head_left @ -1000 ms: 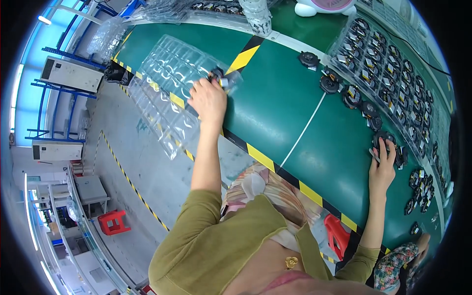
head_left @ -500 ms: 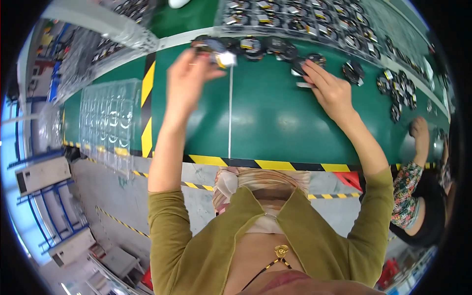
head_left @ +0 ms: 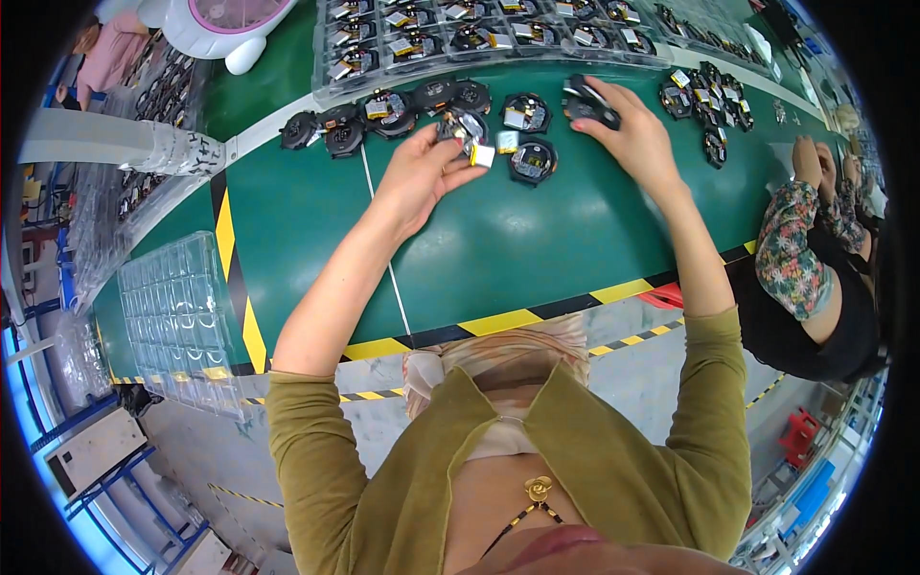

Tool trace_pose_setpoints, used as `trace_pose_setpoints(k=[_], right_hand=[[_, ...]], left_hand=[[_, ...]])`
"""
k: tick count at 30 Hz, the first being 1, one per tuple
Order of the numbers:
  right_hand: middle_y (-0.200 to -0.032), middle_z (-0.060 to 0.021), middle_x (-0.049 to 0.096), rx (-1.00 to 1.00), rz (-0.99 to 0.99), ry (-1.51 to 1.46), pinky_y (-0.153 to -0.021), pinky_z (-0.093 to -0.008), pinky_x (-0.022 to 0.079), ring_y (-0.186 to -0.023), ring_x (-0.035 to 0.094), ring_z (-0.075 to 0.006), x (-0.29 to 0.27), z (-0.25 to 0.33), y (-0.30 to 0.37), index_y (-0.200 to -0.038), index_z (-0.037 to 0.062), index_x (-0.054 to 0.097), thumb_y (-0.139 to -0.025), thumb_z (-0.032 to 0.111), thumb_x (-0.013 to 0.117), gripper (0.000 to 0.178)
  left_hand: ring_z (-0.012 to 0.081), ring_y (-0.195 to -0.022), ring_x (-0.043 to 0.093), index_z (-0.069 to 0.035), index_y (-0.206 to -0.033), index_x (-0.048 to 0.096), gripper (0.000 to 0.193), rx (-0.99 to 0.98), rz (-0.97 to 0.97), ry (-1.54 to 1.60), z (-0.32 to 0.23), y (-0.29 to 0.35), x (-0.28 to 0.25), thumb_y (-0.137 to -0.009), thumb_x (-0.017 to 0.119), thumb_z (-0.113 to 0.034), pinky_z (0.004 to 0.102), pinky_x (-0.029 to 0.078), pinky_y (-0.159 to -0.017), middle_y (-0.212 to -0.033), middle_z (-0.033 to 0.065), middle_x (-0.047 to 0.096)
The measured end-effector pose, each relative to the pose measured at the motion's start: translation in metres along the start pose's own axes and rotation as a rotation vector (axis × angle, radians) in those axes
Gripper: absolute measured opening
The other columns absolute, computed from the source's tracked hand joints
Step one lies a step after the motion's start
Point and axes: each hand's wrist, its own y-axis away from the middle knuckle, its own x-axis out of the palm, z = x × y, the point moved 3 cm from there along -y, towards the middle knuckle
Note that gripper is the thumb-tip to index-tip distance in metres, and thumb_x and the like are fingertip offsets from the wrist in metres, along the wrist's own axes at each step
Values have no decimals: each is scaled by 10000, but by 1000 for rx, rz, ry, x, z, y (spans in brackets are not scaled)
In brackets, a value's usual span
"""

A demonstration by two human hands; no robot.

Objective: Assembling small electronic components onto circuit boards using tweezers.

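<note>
My left hand (head_left: 419, 180) grips a round watch module (head_left: 464, 126) with its thumb and fingers; a small silver-and-yellow battery (head_left: 482, 155) hangs off its near side. In my right hand (head_left: 640, 142) are dark round watch parts (head_left: 591, 103), pinched between thumb and fingers; whether they are one piece or two I cannot tell. Between the hands lie an open watch module (head_left: 525, 113) with a pale battery and another black watch case (head_left: 533, 161), beside a small whitish battery (head_left: 507, 142). More black watch modules (head_left: 386, 112) stand in a row behind my left hand.
A clear compartment tray (head_left: 412, 43) full of watch modules stands along the far side. At left lies a clear plastic tray (head_left: 172, 302). Several modules (head_left: 709, 96) are clustered to the right, near a co-worker's hands (head_left: 815, 163). Striped tape (head_left: 498, 324) edges the green bench (head_left: 479, 259).
The view has shifted to the right. My left hand has come right with its module, closer to my right hand. My right hand now holds dark watch parts up off the row.
</note>
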Motion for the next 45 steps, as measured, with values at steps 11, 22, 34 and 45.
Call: trace_pose_setpoints(k=[11,22,34,45], right_hand=[[-915,9,591,-595,-236,-94,-521,-277,487,-692,602,-182,26,60,-23,-929,121,605,-670,11,587,282],[-973,-21,556,-698,-103,-172,-435,-236,457,-640,589,-148,26,120,10,-934,154,606,-590,109,687,356],[-798,-65,576,-433,-161,-635,-409,-213,410,-487,496,-100,27,116,19,-876,39,583,-673,-7,645,217],[-698,0,550,93,114,-706,-419,-174,328,-485,407,-11,30,108,21,-903,21,542,-766,15,595,147]], left_hand=[[302,-865,593,63,-1040,401,214,-39,39,44,-9,24,-9,-851,424,-33,341,528,-744,-1006,219,538],[184,-854,583,-13,-1162,420,325,64,28,77,-4,34,-7,-838,413,-36,343,497,-787,-948,85,562],[201,-818,596,-26,-1154,409,308,-42,35,163,-2,41,-1,-846,406,-22,348,537,-703,-957,89,542],[185,-818,594,9,-1205,346,361,-68,6,166,-1,40,-3,-856,426,-38,337,558,-670,-1008,138,514]])
